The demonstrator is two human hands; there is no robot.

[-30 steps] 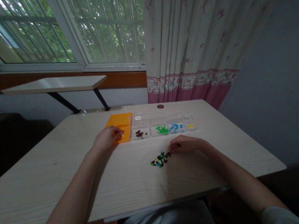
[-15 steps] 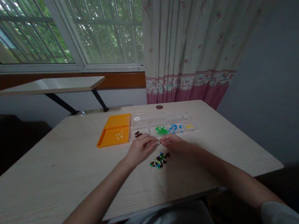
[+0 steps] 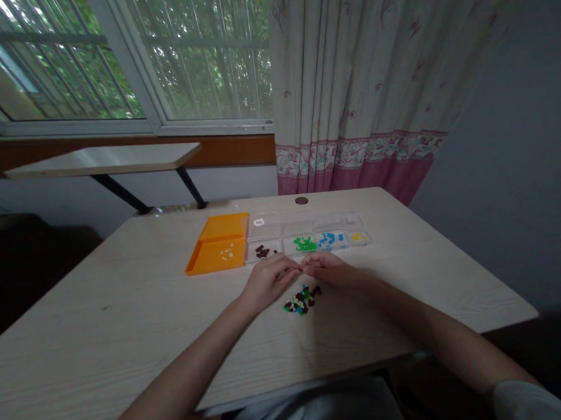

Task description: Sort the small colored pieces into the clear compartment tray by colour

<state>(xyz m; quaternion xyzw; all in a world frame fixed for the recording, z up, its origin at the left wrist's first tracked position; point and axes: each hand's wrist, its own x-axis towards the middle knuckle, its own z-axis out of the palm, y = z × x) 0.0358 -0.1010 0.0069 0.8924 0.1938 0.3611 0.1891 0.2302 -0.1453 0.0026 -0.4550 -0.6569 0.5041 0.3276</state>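
My left hand and my right hand meet fingertip to fingertip just above the table, both pinched around something too small to make out. Right below them lies a small pile of mixed coloured beads. Behind the hands stands a clear compartment box with brown beads, green beads, blue beads and yellow beads in separate cells. An orange tray with a few white beads sits to its left.
The pale wooden table has a round cable hole at its back edge. A narrow shelf on black brackets is under the window. A flowered curtain hangs behind the table.
My left hand left the orange tray and came right to meet my right hand, which rose from the bead pile. Their fingertips have stayed together for the last half second.
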